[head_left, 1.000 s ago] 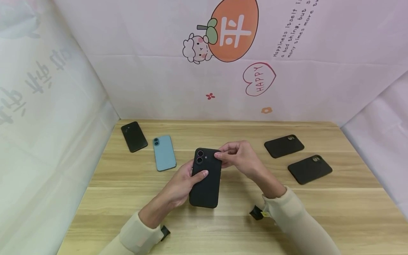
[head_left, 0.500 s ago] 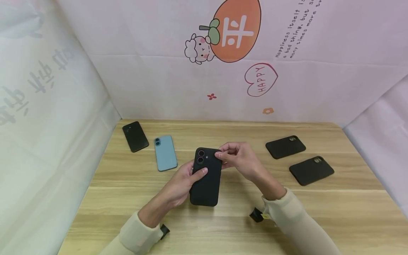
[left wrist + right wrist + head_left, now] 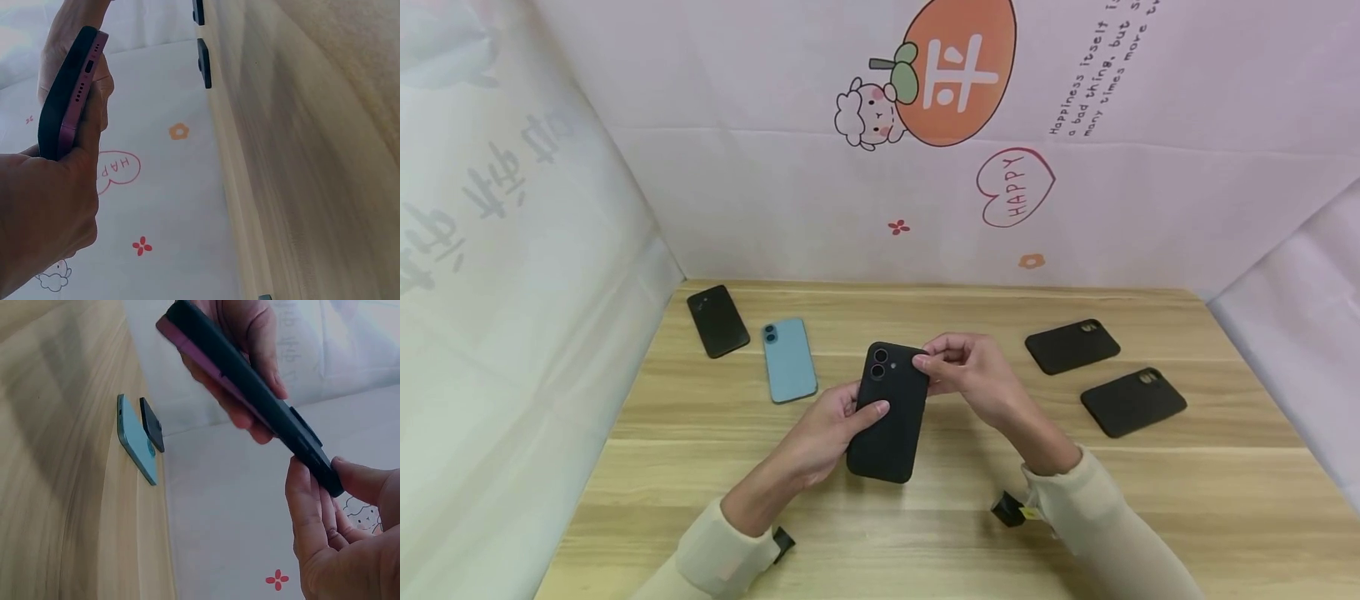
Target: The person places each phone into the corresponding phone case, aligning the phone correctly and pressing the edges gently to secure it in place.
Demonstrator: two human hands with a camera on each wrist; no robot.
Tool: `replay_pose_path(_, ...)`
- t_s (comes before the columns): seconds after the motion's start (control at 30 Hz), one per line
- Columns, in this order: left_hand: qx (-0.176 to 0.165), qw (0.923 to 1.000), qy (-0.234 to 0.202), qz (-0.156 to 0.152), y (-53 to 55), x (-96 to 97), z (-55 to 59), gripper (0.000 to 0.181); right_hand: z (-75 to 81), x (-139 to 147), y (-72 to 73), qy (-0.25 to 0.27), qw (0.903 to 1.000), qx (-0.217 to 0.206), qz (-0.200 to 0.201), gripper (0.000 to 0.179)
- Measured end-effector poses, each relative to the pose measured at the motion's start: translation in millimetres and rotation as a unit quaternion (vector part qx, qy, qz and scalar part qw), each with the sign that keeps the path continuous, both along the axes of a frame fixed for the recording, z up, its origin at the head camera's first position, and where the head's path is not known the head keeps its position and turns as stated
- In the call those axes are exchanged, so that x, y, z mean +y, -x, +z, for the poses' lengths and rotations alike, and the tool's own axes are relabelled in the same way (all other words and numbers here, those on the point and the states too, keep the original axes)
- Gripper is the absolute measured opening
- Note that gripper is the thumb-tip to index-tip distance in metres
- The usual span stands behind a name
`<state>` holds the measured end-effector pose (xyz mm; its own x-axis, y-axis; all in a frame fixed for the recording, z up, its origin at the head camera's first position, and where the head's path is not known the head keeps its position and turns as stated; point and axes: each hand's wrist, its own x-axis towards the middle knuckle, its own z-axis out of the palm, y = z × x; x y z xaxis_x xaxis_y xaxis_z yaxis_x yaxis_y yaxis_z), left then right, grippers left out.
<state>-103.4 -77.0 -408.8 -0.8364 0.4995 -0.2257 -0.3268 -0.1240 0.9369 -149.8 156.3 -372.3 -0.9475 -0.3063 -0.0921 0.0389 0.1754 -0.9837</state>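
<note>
A black phone case (image 3: 887,442) covers the back of a pink phone (image 3: 81,97) held above the table, camera end away from me. My left hand (image 3: 831,425) grips both from the left side, thumb across the back. With thumb and fingertips, my right hand (image 3: 981,379) pinches the far right corner of the case. Toward the near end, the phone's pink edge stands out of the case in the right wrist view, and its bottom edge with the charging port is bare in the left wrist view. The screen is hidden from the head view.
At the back left of the wooden table (image 3: 700,467) lie a black phone (image 3: 718,323) and a light blue phone (image 3: 792,362). Two more black cases, one farther back (image 3: 1072,347) and one nearer (image 3: 1133,402), lie on the right. A printed white cloth (image 3: 760,200) hangs behind.
The cased phone and my right hand have shifted slightly right and away from me, and the phone leans a little more to the right. Both hands keep their hold.
</note>
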Motion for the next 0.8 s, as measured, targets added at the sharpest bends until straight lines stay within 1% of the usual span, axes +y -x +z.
replay_pose_path(0.13,0.017,0.9998,0.0,-0.007,-0.4,-1.7,-1.4,0.038,1.3,0.3,1.0,-0.012,0.9999,-0.006,0.01,0.02)
replay_pose_path(0.23,0.022,0.9997,0.001,-0.009,-0.6,-3.4,-1.8,0.038,4.8,-0.6,2.5,-0.046,0.9987,0.0,0.022,0.022)
replay_pose_path(0.37,0.026,0.9995,0.006,-0.019,-1.4,-3.7,-2.8,0.039,11.3,-3.9,4.7,-0.097,0.994,0.025,0.045,0.024)
replay_pose_path(0.5,0.027,0.9991,0.007,-0.033,-2.4,-2.1,-3.9,0.038,15.6,-8.2,6.6,-0.122,0.9889,0.048,0.07,0.025)
replay_pose_path(0.7,0.035,0.9977,0.012,-0.056,-3.0,-1.4,-4.3,0.038,15.9,-13.8,9.8,-0.111,0.9854,0.066,0.111,0.023)
replay_pose_path(0.8,0.038,0.9972,0.014,-0.063,-2.5,-1.1,-5.0,0.038,15.1,-14.9,10.8,-0.102,0.9854,0.069,0.118,0.021)
